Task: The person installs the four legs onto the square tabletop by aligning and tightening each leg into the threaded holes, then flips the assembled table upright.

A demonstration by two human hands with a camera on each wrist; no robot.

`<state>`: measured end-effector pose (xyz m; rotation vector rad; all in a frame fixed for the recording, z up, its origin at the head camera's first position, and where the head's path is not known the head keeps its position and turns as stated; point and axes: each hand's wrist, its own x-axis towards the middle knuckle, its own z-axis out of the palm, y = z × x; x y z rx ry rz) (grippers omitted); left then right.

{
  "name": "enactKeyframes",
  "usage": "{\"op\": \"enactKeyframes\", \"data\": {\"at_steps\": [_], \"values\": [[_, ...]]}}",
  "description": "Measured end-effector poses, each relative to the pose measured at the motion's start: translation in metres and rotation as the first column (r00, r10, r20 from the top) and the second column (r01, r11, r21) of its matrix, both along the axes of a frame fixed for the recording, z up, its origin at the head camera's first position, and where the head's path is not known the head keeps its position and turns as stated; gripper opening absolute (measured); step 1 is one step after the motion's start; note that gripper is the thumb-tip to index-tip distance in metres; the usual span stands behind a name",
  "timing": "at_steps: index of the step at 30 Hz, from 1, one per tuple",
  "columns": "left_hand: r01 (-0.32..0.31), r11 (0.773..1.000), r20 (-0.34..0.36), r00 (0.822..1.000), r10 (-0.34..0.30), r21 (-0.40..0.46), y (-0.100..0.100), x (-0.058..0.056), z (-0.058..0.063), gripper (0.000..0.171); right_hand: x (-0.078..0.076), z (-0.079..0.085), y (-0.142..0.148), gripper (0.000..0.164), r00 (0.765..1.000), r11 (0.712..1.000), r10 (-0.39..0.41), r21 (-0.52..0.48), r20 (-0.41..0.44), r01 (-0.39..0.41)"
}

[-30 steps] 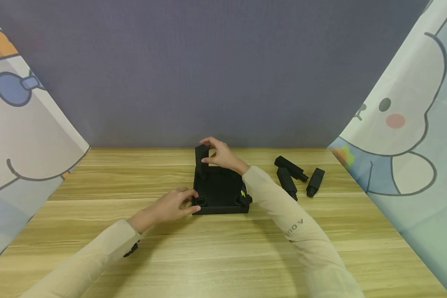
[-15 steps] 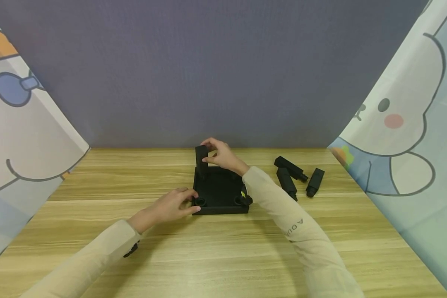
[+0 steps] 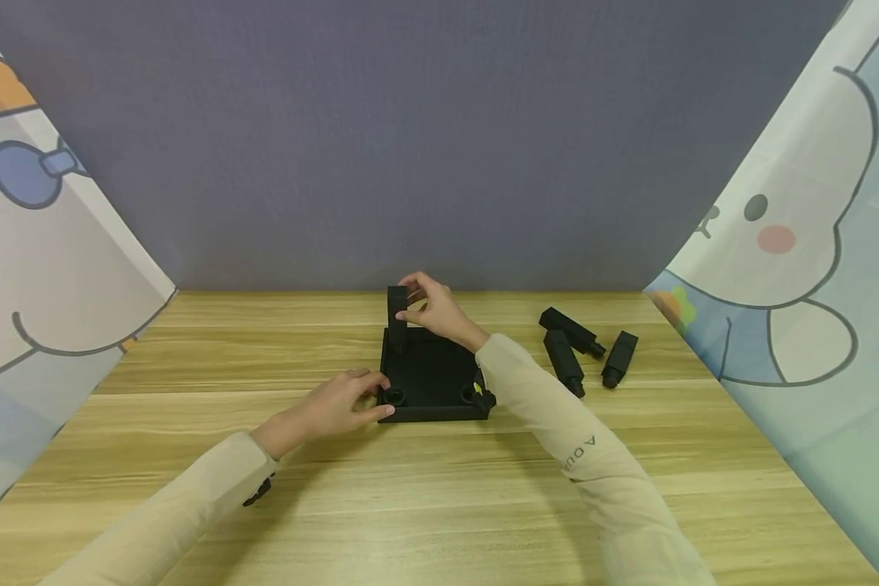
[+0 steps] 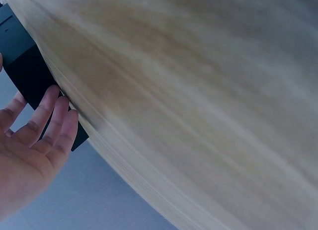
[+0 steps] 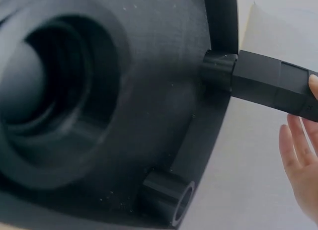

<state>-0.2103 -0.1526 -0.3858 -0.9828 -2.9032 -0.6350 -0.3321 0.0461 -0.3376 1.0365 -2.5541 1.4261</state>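
A shallow black square base (image 3: 434,413), with a raised rim and round sockets, lies on the wooden table. At its far left corner a black square-sided leg (image 3: 396,303) stands upright. My right hand (image 3: 439,312) pinches that leg near its upper end, between thumb and fingers. In the right wrist view the leg (image 5: 263,78) meets a corner socket (image 5: 218,68), with its narrow end hidden there. My left hand (image 3: 337,404) rests at the near left corner of the base, thumb by the front side. Its fingers lie fairly straight along the base's side (image 4: 32,73) in the left wrist view.
Several more parts lie to the right: a black leg (image 3: 570,330) at the back, another leg (image 3: 565,362) beside it and a third leg (image 3: 620,358). A grey partition (image 3: 425,146) stands behind the table (image 3: 425,496).
The leg in my right hand has turned slightly about its length; one broad face now shows where two showed before. My right fingers have shifted a little. The left hand stays in place.
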Motion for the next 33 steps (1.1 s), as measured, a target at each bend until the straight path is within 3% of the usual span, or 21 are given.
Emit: {"op": "enactKeyframes", "data": {"at_steps": [11,18,26,33], "values": [[0.007,1.0,-0.004,1.0,-0.007,0.008,0.001,0.001,0.001,0.04,-0.004,0.011,0.004,0.048,0.996,0.99,0.088,0.108,-0.006,-0.087],[0.001,1.0,-0.008,1.0,-0.001,0.009,0.001,0.0,0.0,0.039,-0.002,0.009,0.003,0.045,0.999,0.994,0.041,0.105,0.006,-0.041],[-0.003,1.0,0.012,1.0,0.003,0.004,0.001,0.0,0.0,0.039,0.001,0.0,0.0,0.045,0.999,0.998,-0.034,0.055,-0.035,0.035],[-0.009,1.0,0.011,1.0,0.009,0.002,0.0,0.0,0.0,0.038,-0.001,0.0,0.002,0.051,1.0,0.998,-0.001,0.07,-0.019,0.003]]}}
